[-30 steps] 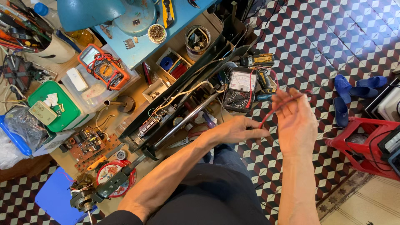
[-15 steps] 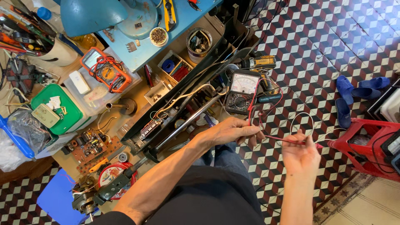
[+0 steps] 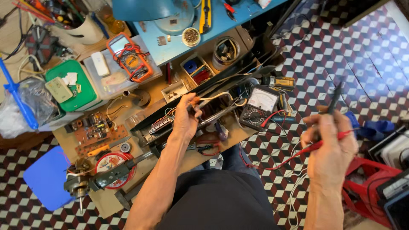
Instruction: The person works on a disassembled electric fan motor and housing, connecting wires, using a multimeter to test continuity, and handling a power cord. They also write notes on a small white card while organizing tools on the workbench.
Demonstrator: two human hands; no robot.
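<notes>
Holding two meter probes in my right hand (image 3: 331,147), I keep that grip clamped on them out over the checkered floor (image 3: 341,55), well off the bench's near right corner. One red probe (image 3: 328,141) lies across my fingers and points left and down, and a black probe (image 3: 333,99) sticks up past my knuckles toward the top of the view. Red leads trail from that hand back toward the analog multimeter (image 3: 259,105), which sits at the right edge of the bench (image 3: 140,187) with its pale dial face up.

My left hand (image 3: 186,117) is over the middle of the bench, fingers pinched together on a pale wire (image 3: 219,95) that arcs out of the long black open chassis (image 3: 213,91) (the device lies slanted from near left to far right). Small coloured parts show inside the chassis just left of my thumb.

Toward the left edge of the bench lie a bare brown circuit board (image 3: 96,132) and a green box (image 3: 70,85) with small pale pieces on top. An orange digital meter (image 3: 130,55) rests on a clear lidded box near the far edge, beside a blue surface holding a lamp base. At the near left corner sits a small motor with a shaft (image 3: 81,187).
</notes>
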